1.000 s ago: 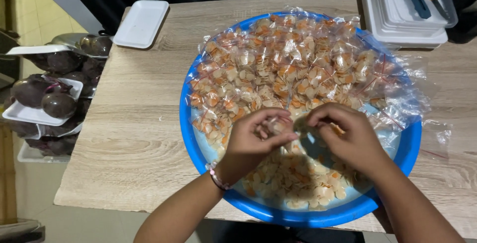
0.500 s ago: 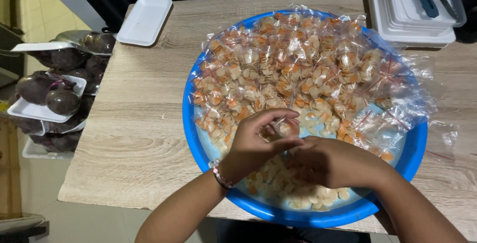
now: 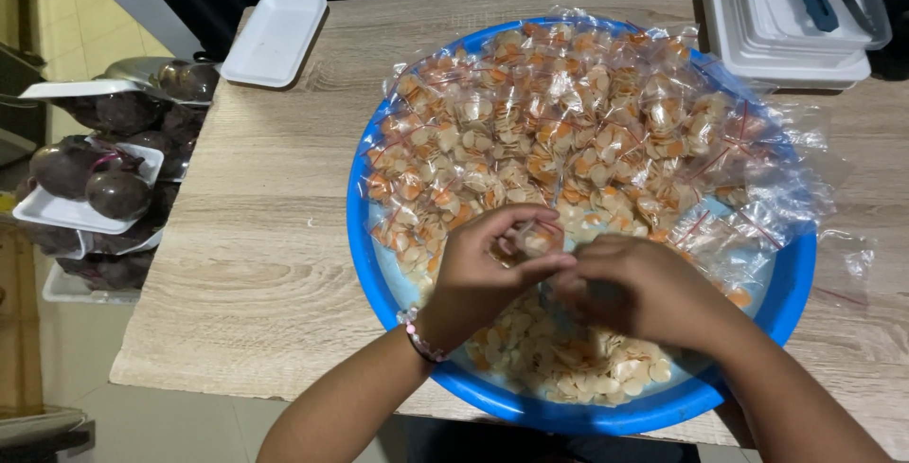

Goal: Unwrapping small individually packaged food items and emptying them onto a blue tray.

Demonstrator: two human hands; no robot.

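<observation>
A big round blue basin sits on a light wooden table. Its far half is heaped with several small clear bags of pale orange-tinted seeds. Loose seeds lie in the near part. My left hand, a bead bracelet at its wrist, pinches a small clear bag over the basin. My right hand is curled right beside it, fingers meeting the left fingertips at that bag. What the right fingers hold is hidden.
A white foam tray lies at the table's far left. A stack of white trays with two knives stands at the far right. Left of the table, wrapped trays of dark round fruit are piled. An empty clear bag lies right of the basin.
My right hand has slid left and down to meet the left hand. The left hand has lifted slightly with the small bag between its fingers.
</observation>
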